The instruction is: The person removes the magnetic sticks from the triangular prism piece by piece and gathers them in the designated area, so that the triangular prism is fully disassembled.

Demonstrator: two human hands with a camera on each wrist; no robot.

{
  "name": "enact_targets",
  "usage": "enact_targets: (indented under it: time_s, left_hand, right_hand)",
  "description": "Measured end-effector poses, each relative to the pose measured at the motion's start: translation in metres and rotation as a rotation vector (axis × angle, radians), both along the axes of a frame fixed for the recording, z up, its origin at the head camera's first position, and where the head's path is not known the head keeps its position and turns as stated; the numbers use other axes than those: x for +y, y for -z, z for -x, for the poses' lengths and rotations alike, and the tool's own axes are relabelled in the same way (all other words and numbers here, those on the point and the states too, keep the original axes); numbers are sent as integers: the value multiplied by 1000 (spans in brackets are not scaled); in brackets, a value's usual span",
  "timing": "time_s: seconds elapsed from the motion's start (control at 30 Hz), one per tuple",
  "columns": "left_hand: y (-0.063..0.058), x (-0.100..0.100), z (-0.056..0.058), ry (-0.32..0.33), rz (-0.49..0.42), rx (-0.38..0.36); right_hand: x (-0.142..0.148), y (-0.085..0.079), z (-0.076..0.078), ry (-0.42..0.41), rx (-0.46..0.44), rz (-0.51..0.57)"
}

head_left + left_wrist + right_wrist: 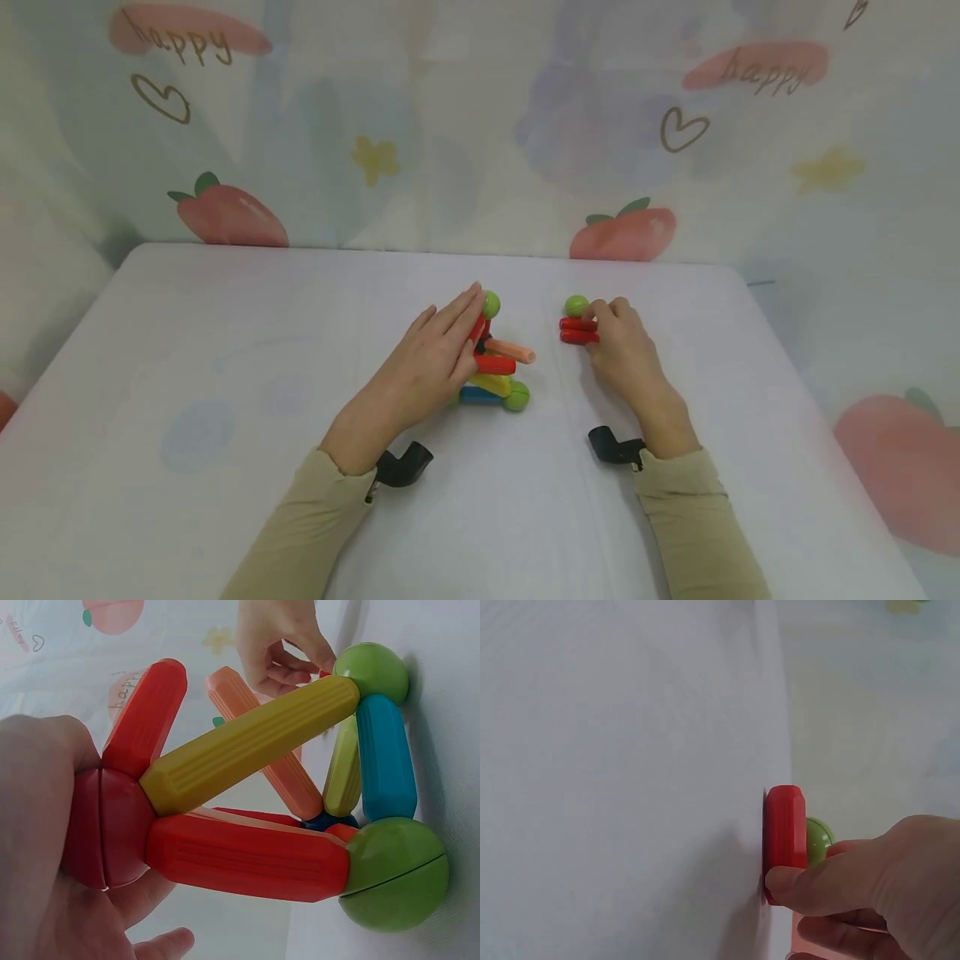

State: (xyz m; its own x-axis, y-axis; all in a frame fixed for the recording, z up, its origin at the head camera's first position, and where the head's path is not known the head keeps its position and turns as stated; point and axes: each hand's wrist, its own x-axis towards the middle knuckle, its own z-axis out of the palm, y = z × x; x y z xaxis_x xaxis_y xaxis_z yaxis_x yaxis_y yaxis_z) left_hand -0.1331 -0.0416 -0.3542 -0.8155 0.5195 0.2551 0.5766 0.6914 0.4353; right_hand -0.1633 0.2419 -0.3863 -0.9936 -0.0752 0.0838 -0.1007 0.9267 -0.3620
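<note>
My left hand rests over the top of a magnetic stick-and-ball frame, its thumb and fingers around a red ball. From that ball run a yellow stick, a red stick and a second red stick slanting upward. A blue stick joins green balls low on the table. An orange stick juts out to the right. My right hand pinches a red stick with its thumb pressed on one end; another red stick lies alongside.
A loose green ball sits just behind the red sticks. Another green ball shows beyond my left fingertips. A white cloth covers the table, and a patterned curtain hangs along its back edge. Black wrist mounts stick out inward.
</note>
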Motion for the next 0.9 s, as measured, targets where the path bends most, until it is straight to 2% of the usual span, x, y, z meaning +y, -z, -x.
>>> enact_targets:
  time_s: [0.1,0.33,0.67,0.9]
  left_hand:
    - [1,0,0,-3,-3,-3]
    - [2,-1,0,-4,6,4]
    - [2,0,0,-5,0,13]
    - [2,-1,1,-5,-2,32]
  right_hand:
    - [2,1,0,37,-36,16]
    - [6,2,2,59,-85,40]
    - [12,-6,4,37,-153,61]
    - [14,-15,0,32,-132,71]
